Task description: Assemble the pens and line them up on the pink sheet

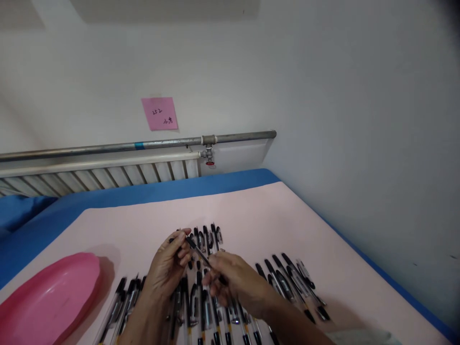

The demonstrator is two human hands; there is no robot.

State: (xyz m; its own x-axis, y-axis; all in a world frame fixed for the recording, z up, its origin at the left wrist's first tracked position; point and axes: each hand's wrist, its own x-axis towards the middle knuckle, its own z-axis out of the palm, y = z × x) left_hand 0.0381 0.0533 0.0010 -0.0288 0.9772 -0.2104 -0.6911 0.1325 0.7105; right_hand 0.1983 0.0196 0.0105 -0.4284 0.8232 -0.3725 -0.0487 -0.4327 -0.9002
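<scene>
A slim dark pen [198,251] slants between my two hands above the pink sheet. My right hand [235,278] grips its lower end, with the fingers curled round it. At the upper end, my left hand [171,263] is closed, thumb and fingertips pinched at the pen's tip. A small black piece pokes out beside the left fingers; its kind is unclear. Under and behind both hands lie rows of clear-barrelled pen parts [201,306] with black ends and loose black clip caps. More pens [287,282] lie in a slanted group right of my right hand.
On the left stands a pink plastic basin [50,292]. The pink sheet [247,206] covers a blue surface [230,179] that meets the wall. Behind it are a white radiator [108,177], a metal pipe [161,143] and a pink note [160,114].
</scene>
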